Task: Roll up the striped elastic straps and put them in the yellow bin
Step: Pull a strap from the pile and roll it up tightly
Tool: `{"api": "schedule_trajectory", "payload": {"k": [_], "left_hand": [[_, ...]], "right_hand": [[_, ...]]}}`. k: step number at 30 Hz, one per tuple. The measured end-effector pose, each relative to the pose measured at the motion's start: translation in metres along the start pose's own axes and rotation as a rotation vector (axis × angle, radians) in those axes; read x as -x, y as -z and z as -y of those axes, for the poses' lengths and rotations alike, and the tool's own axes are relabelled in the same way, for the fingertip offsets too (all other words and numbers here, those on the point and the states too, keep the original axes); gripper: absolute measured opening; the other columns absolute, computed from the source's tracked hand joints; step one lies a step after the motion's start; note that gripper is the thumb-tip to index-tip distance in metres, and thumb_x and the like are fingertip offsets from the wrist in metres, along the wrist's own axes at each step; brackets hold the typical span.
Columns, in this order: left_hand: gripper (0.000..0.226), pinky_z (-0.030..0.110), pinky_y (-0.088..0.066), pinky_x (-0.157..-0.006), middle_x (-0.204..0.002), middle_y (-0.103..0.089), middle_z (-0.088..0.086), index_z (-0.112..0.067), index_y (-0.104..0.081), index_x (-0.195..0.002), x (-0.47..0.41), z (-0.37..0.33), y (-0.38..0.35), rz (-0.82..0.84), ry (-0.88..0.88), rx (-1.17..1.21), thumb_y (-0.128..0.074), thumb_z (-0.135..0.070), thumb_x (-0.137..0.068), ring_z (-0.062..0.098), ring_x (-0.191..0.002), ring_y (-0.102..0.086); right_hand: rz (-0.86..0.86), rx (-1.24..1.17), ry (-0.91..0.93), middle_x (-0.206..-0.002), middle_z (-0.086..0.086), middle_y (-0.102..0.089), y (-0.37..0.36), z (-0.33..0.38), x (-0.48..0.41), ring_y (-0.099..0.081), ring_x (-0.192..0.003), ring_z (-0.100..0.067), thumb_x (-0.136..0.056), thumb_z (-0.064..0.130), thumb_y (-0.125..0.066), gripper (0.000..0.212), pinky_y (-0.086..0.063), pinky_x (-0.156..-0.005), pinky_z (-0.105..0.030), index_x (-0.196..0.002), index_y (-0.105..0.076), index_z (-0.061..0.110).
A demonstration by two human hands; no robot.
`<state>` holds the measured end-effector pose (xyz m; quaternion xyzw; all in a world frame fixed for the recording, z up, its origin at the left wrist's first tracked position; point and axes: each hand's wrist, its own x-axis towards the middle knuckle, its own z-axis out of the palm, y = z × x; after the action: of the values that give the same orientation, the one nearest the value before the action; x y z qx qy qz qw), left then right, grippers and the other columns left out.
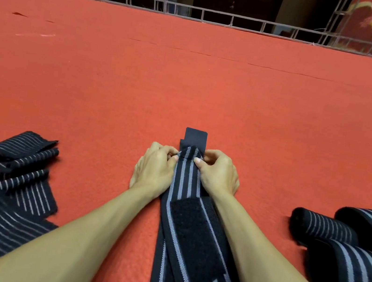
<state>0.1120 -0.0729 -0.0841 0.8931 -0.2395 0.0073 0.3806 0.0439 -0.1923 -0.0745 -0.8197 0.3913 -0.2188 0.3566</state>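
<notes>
A long black strap with grey stripes point(185, 177) lies on the red carpet and runs from the bottom edge away from me. A black fastener patch point(195, 238) sits on it, and a plain black tab point(196, 137) ends it at the far side. My left hand point(154, 167) pinches the strap's left edge near the far end. My right hand point(217, 173) pinches the right edge opposite, where the strap bunches up in a fold. No yellow bin is in view.
Loose striped straps point(7, 185) lie in a heap at the lower left. Several rolled striped straps point(349, 249) sit at the lower right. The red carpet point(190, 80) stretches far ahead to a metal truss frame point(201, 13) at the back.
</notes>
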Motion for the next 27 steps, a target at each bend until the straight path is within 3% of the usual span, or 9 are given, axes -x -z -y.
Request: {"api": "schedule_trajectory", "payload": {"k": [4,8,10,13,14,17,22,24,27], "left_hand": [[0.02,0.04,-0.043,-0.092,-0.103,-0.047,-0.008,-0.027,-0.063,-0.108,0.003,0.002,0.0,-0.022,-0.078,0.101,-0.046,-0.03,-0.099,0.017,-0.096,-0.054],[0.017,0.037,-0.04,-0.095,-0.104,-0.047,-0.007,-0.022,-0.058,-0.109,0.01,0.002,0.0,-0.025,-0.167,0.178,-0.043,-0.022,-0.1,0.017,-0.101,-0.053],[0.014,0.025,-0.039,-0.087,-0.104,-0.051,-0.007,-0.02,-0.052,-0.109,0.016,-0.002,0.003,-0.001,-0.194,0.23,-0.039,-0.019,-0.102,0.014,-0.1,-0.054],[0.01,0.014,-0.041,-0.067,-0.088,-0.059,-0.008,-0.02,-0.045,-0.107,0.028,-0.011,0.009,0.042,-0.136,0.397,-0.037,-0.016,-0.104,0.008,-0.081,-0.057],[0.01,0.017,-0.044,-0.069,-0.086,-0.061,-0.005,-0.02,-0.045,-0.106,0.032,-0.014,0.011,0.043,-0.108,0.458,-0.037,-0.015,-0.104,0.01,-0.078,-0.058],[0.014,0.043,-0.051,-0.086,-0.1,-0.066,0.006,-0.024,-0.05,-0.107,0.047,-0.034,0.029,0.019,-0.097,0.571,-0.04,-0.015,-0.102,0.021,-0.091,-0.063],[0.028,0.032,-0.045,-0.099,-0.12,-0.063,0.003,-0.01,-0.058,-0.123,0.074,-0.093,0.098,0.0,-0.168,0.568,-0.039,-0.017,-0.103,0.015,-0.111,-0.058],[0.029,0.028,-0.046,-0.094,-0.115,-0.063,0.0,-0.009,-0.059,-0.12,0.093,-0.116,0.13,-0.014,-0.204,0.612,-0.038,-0.02,-0.104,0.012,-0.107,-0.058],[0.032,0.025,-0.045,-0.073,-0.1,-0.06,-0.001,-0.01,-0.055,-0.112,0.119,-0.14,0.164,0.063,-0.21,0.634,-0.033,-0.032,-0.105,0.011,-0.088,-0.056]], "right_hand": [[0.036,-0.129,0.094,-0.105,0.007,-0.073,0.002,-0.008,-0.001,-0.064,-0.104,-0.021,-0.096,0.035,-0.056,0.018,-0.049,-0.086,-0.037,-0.104,-0.072,0.03],[0.098,-0.237,0.181,-0.11,0.004,-0.068,0.002,-0.015,0.001,-0.06,-0.105,-0.015,-0.1,0.026,-0.049,0.021,-0.048,-0.093,-0.041,-0.109,-0.068,0.025],[0.11,-0.252,0.212,-0.112,0.001,-0.06,0.005,-0.014,0.006,-0.054,-0.105,-0.012,-0.101,0.024,-0.046,0.018,-0.045,-0.094,-0.038,-0.11,-0.062,0.023],[0.174,-0.337,0.204,-0.1,0.002,-0.056,0.014,-0.007,0.019,-0.055,-0.097,-0.015,-0.103,0.019,-0.043,0.007,-0.044,-0.087,-0.033,-0.103,-0.05,0.02],[0.191,-0.376,0.193,-0.096,0.003,-0.057,0.018,-0.004,0.024,-0.056,-0.093,-0.015,-0.103,0.018,-0.043,0.006,-0.045,-0.085,-0.033,-0.102,-0.049,0.018],[0.119,-0.473,0.206,-0.082,0.002,-0.059,0.043,0.01,0.043,-0.056,-0.078,-0.015,-0.101,0.015,-0.049,0.005,-0.046,-0.077,-0.033,-0.101,-0.053,0.015],[0.032,-0.691,0.224,-0.085,-0.004,-0.067,0.104,0.057,0.085,-0.062,-0.073,-0.011,-0.098,0.015,-0.055,0.008,-0.05,-0.066,-0.022,-0.095,-0.062,0.015],[-0.009,-0.718,0.29,-0.086,0.001,-0.07,0.132,0.078,0.107,-0.064,-0.075,-0.007,-0.097,0.018,-0.059,0.008,-0.05,-0.066,-0.018,-0.092,-0.065,0.018],[-0.04,-0.723,0.382,-0.085,0.001,-0.071,0.168,0.107,0.136,-0.063,-0.074,-0.003,-0.094,0.018,-0.063,0.008,-0.052,-0.069,-0.019,-0.091,-0.069,0.014]]}}
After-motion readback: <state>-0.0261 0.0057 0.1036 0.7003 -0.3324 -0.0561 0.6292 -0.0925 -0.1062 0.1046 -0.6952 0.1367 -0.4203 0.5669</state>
